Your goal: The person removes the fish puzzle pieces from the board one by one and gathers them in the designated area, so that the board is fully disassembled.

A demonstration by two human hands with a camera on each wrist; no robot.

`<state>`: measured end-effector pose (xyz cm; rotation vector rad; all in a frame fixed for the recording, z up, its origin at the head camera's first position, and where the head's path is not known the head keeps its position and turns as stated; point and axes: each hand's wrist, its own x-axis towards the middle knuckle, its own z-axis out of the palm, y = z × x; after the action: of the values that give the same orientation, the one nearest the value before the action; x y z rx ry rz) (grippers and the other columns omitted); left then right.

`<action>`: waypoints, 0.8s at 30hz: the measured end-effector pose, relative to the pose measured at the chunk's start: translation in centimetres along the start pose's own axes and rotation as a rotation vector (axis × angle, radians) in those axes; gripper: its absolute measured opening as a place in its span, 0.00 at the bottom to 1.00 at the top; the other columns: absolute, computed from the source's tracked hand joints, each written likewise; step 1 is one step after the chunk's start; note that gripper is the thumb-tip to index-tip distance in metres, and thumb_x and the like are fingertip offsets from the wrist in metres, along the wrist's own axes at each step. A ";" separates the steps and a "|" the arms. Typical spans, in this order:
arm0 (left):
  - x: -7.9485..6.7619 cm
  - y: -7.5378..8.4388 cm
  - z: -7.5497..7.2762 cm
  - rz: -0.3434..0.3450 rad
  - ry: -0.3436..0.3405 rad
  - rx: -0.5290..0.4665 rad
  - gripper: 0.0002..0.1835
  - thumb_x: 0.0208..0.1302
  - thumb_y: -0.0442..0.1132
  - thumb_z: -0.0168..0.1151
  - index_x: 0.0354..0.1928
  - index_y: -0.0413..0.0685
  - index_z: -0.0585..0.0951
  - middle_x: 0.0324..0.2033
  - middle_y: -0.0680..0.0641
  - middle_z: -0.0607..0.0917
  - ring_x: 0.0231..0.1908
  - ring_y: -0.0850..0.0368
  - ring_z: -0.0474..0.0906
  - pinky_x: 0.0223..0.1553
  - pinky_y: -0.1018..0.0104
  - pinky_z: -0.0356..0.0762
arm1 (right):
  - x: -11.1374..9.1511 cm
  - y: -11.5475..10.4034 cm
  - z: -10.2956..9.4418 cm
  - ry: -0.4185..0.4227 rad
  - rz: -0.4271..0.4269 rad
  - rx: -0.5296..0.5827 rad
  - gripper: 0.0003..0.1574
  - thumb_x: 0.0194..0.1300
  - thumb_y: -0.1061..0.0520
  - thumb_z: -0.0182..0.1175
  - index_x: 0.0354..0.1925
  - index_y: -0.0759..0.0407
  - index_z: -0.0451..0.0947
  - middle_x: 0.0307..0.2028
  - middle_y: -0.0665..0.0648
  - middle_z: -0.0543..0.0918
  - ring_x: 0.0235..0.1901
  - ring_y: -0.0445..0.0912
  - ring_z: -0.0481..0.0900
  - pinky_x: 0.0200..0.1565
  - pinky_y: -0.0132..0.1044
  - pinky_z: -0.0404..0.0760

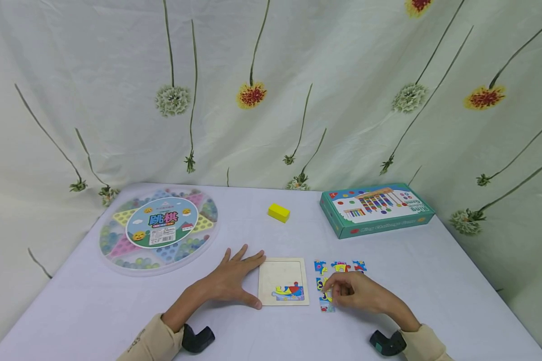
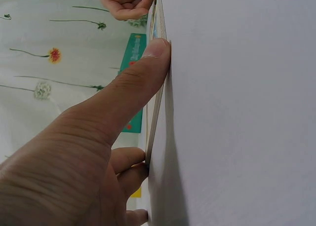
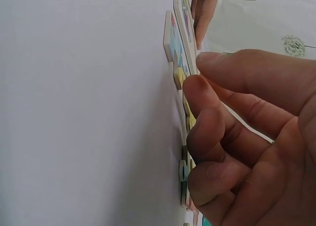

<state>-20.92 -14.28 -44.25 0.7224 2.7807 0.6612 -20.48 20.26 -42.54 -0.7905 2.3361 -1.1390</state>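
A square wooden puzzle tray (image 1: pixel 271 273) lies flat, with joined blue, yellow and red puzzle pieces (image 1: pixel 289 292) in its lower right part. My left hand (image 1: pixel 232 278) is spread at its left side, thumb and fingertips touching the tray edge, as the left wrist view also shows. To the right of the tray, loose puzzle pieces (image 1: pixel 326 305) lie in rows. Over them is my right hand (image 1: pixel 354 291), fingers bent and thumb close to the index finger. Its fingertips are at the left column of pieces (image 3: pixel 173 41); whether they pinch one is hidden.
A yellow block (image 1: pixel 278 213) sits behind the tray. At the back right lies a green game box (image 1: pixel 379 230), and at the left a round Chinese checkers set (image 1: pixel 162 220) with marbles. A flowered cloth (image 1: pixel 280 60) hangs behind the white-covered table (image 1: pixel 262 331).
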 end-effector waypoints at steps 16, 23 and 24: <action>0.0 0.0 0.0 0.005 -0.004 -0.006 0.58 0.37 0.65 0.75 0.72 0.51 0.63 0.72 0.52 0.60 0.74 0.40 0.38 0.68 0.34 0.27 | 1.5 -1.3 0.0 0.050 -0.050 -0.132 0.20 0.59 0.59 0.66 0.51 0.56 0.79 0.39 0.50 0.82 0.37 0.42 0.75 0.37 0.30 0.77; 0.0 0.0 -0.1 0.000 -0.007 -0.007 0.58 0.37 0.65 0.75 0.72 0.51 0.63 0.72 0.52 0.60 0.74 0.41 0.38 0.68 0.34 0.27 | 2.5 -2.3 0.5 0.053 -0.089 -0.149 0.29 0.59 0.58 0.67 0.59 0.56 0.74 0.53 0.55 0.80 0.46 0.50 0.76 0.45 0.37 0.80; 0.0 0.0 -0.1 0.000 -0.009 -0.008 0.58 0.37 0.65 0.75 0.72 0.51 0.63 0.72 0.52 0.60 0.74 0.41 0.38 0.68 0.35 0.27 | 2.7 -2.5 0.6 0.050 -0.097 -0.149 0.30 0.59 0.58 0.67 0.60 0.56 0.74 0.54 0.55 0.80 0.47 0.51 0.76 0.46 0.38 0.80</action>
<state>-20.91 -14.29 -44.18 0.7221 2.7684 0.6678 -21.42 16.96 -41.20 -0.9473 2.4708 -1.0430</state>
